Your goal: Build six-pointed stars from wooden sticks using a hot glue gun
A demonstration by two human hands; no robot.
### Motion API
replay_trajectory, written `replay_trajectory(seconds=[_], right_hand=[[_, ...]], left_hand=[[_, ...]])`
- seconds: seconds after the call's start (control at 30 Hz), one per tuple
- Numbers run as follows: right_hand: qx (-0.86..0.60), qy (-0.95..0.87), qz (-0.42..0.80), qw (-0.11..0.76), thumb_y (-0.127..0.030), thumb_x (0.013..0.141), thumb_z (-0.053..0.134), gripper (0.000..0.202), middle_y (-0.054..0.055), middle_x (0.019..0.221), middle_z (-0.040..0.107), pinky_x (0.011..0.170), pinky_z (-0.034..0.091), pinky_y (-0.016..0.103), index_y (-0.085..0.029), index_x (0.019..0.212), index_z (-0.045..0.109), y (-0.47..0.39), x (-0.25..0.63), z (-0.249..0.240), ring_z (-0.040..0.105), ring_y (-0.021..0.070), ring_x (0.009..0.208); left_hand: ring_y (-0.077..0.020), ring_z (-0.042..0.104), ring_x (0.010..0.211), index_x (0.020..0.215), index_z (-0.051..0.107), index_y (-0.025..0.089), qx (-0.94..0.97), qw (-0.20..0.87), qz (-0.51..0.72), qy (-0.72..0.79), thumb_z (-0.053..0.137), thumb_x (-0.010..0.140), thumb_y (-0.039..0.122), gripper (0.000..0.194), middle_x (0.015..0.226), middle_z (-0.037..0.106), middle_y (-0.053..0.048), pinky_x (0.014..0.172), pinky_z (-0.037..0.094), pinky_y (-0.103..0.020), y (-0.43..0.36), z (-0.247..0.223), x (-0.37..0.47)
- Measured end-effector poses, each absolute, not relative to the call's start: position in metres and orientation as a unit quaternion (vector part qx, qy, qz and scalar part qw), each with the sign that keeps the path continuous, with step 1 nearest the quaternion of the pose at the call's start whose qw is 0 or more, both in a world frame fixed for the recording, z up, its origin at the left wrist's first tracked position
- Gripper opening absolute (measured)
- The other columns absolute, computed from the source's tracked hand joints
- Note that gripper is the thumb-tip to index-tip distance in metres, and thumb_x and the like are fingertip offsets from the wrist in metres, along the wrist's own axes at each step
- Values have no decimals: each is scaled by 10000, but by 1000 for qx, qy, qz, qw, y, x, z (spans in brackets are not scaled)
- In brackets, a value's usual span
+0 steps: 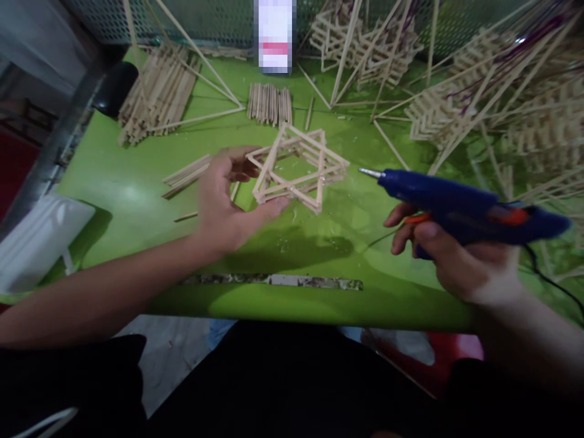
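Observation:
My left hand (228,201) grips the left side of a star-shaped frame (295,182) built from thin wooden sticks, thumb along its near edge and fingers behind. The frame is held tilted above the green table. In my right hand (456,261) is a blue glue gun (447,198), its metal nozzle pointing left, a short gap away from the star's right tip. Fingers wrap the handle near the orange trigger. A few loose sticks (185,176) lie behind my left wrist, partly covered by it.
A large stick pile (159,91) and a smaller bundle (269,104) lie at the back of the green table (137,213). Stacked stick structures (438,115) crowd the right. A white holder (43,243) stands left, a flat metal strip (283,280) near the front edge. A black cord (552,283) trails right.

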State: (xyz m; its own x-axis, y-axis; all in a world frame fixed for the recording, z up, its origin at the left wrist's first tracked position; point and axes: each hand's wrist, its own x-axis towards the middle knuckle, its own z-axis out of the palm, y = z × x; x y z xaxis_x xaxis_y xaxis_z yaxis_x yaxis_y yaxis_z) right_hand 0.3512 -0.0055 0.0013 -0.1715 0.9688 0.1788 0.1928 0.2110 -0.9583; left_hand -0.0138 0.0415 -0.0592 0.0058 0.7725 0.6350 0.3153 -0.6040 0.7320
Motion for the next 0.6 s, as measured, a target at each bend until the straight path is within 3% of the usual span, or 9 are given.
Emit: replay_trajectory(seconds=[0.1, 0.2, 0.33, 0.47, 0.6], right_hand=[[-476, -537, 462, 522, -260, 882, 911, 196, -3, 793, 760, 375, 516, 325, -252, 1007, 762, 15, 345, -4, 701, 202, 459], [-530, -470, 479, 519, -351, 826, 928, 268, -27, 634, 661, 345, 468, 309, -229, 891, 699, 32, 340, -9, 640, 193, 403], [-588, -422, 470, 505, -488, 829, 965, 387, -1, 702, 701, 469, 535, 278, -200, 967, 745, 41, 336, -20, 638, 149, 541], [-605, -429, 465, 484, -477, 798, 1004, 377, -13, 729, 683, 492, 439, 238, -200, 938, 791, 48, 334, -34, 542, 111, 619], [-611, -449, 447, 475, -471, 778, 1026, 391, -16, 774, 732, 512, 455, 246, -235, 1023, 834, 58, 335, -46, 558, 129, 647]], left_hand=[[-190, 789, 964, 1323, 793, 245, 664, 221, 590, 402, 1044, 857, 415, 556, 1165, 848, -39, 762, 656, -368, 43, -59, -14], [-168, 774, 929, 1296, 795, 244, 657, 232, 595, 399, 1030, 873, 387, 505, 1148, 844, -28, 736, 644, -346, 44, -59, -14], [-180, 764, 944, 1290, 773, 228, 660, 219, 590, 410, 1002, 901, 468, 512, 1148, 832, -42, 738, 649, -366, 44, -57, -14], [-196, 760, 962, 1306, 744, 249, 668, 208, 578, 421, 958, 932, 514, 506, 1165, 816, -44, 766, 664, -397, 44, -57, -14], [-217, 780, 977, 1356, 738, 281, 676, 195, 583, 406, 950, 916, 462, 521, 1196, 813, -53, 772, 678, -405, 45, -62, -15]])
